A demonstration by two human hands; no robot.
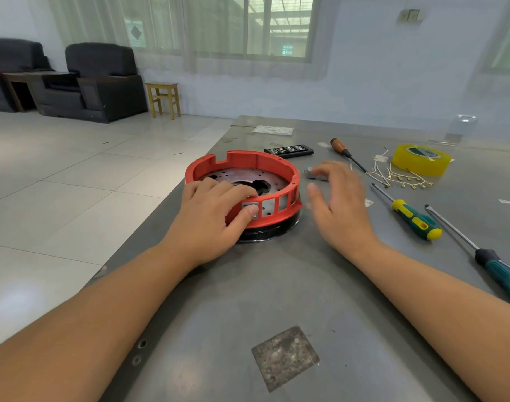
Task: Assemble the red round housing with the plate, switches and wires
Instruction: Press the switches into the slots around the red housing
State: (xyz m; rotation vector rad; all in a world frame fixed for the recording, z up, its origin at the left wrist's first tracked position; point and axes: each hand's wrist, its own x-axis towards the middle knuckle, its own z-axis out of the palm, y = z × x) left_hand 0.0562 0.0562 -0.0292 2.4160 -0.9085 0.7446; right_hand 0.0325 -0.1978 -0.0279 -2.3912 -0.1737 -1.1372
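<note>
The red round housing point(256, 163) stands on a black base on the grey table, with the perforated metal plate point(239, 177) lying inside it. My left hand point(213, 213) grips the housing's near wall, fingers inside the ring and the thumb pressing a grey switch point(251, 206) into a rectangular slot. Beside it are empty slots point(268, 206). My right hand point(338, 204) hovers blurred to the right of the housing, fingers spread and holding nothing. Loose grey switches point(313, 174) lie just beyond its fingertips. Short wires with brass terminals point(398, 177) lie further right.
A wooden-handled screwdriver point(346, 153), a green-yellow screwdriver point(413, 219) and a long dark-green one point(480, 250) lie to the right. Yellow tape roll point(422, 159) sits behind the wires. A black bit case point(288, 150) lies behind the housing. The table's left edge point(149, 227) runs close to my left arm.
</note>
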